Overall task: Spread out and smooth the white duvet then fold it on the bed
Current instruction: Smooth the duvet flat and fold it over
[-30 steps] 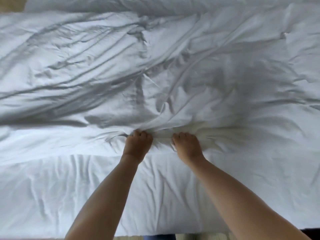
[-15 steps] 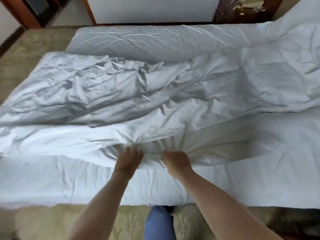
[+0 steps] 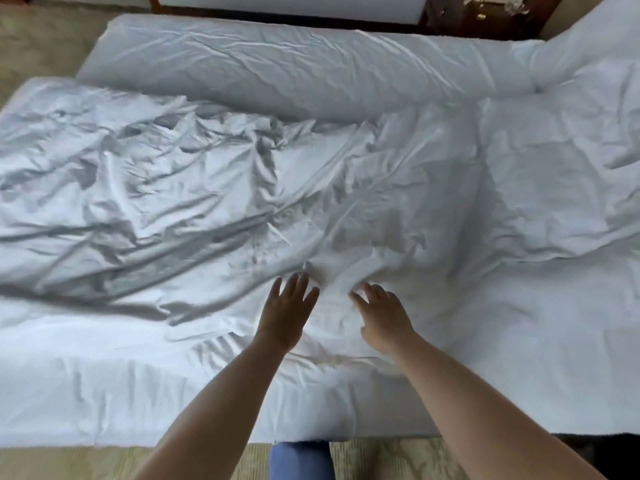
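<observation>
White duvet [image 3: 214, 202] lies crumpled across the bed [image 3: 104, 403], its near edge bunched just under and ahead of my hands; left hand [image 3: 285, 311] is spread flat with fingers straight, right hand [image 3: 382, 318] is open with fingers loosely bent, and both grip nothing. Whether either palm actually presses the fabric or hovers just above it, I cannot tell, since the fingertips are motion-blurred. Duvet runs out of frame at the left and right edges, and my forearms cover part of the bed's near side.

Both hands [image 3: 332, 313] spread flat over wrinkled duvet [image 3: 207, 209].
</observation>
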`<state>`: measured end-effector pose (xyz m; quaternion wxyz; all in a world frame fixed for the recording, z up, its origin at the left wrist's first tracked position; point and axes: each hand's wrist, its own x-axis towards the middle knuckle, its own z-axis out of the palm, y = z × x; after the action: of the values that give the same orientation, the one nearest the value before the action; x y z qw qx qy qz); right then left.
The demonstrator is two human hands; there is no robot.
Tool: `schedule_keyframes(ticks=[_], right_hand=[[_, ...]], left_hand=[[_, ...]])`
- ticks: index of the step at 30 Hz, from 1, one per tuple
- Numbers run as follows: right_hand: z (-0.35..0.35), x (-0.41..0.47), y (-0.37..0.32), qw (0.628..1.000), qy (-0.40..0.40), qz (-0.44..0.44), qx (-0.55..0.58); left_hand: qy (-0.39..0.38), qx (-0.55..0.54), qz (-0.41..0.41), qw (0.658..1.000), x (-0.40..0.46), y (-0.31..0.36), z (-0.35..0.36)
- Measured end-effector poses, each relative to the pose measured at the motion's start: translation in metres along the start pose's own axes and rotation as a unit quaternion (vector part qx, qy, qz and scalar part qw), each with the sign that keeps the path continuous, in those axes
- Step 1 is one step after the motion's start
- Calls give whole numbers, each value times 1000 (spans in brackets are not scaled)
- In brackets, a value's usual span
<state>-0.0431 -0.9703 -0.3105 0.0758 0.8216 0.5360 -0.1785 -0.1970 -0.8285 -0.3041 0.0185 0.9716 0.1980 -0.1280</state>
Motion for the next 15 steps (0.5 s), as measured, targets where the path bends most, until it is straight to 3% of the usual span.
schedule_keyframes(ticks=[3,8,15], right_hand=[[-11,17,33,1000,24,12,-3],[-25,27,83,998,58,6,-18],[-35,62,192,995,50,-19,-87]], left_hand=[[32,10,32,999,36,7,-14],[-45,2,13,999,90,50,-32],[-72,13,-63,995,158,122,-40]])
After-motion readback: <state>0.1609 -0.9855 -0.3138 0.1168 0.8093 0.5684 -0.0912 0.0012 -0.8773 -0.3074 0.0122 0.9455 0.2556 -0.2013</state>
